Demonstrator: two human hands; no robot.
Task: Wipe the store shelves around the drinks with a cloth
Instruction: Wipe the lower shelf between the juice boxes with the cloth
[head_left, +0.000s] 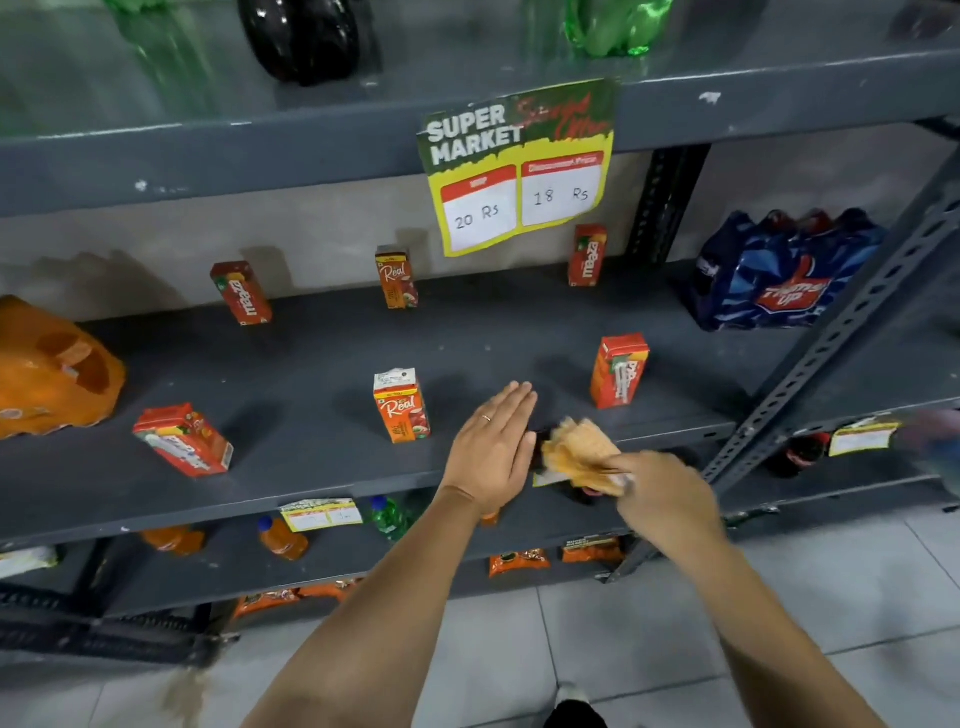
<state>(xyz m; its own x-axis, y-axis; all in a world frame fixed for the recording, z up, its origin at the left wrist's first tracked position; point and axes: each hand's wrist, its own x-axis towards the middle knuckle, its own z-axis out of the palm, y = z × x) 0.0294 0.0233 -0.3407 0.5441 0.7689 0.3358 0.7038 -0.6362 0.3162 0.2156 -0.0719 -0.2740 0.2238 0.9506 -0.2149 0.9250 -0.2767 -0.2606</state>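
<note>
Right hand (657, 493) pinches the cloth (582, 449) (soft, light, best bunched). Left hand (493, 447) lies flat and empty, just beside it on the shelf (311, 374).

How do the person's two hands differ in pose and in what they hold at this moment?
The left hand lies flat and open, fingers together, palm down over the front of the middle shelf; the right hand is closed in a grip.
The left hand holds nothing; the right hand holds a bunched orange cloth.
The left hand wears a ring; none shows on the right hand.
Both reach toward the shelf's front edge, close together.
</note>
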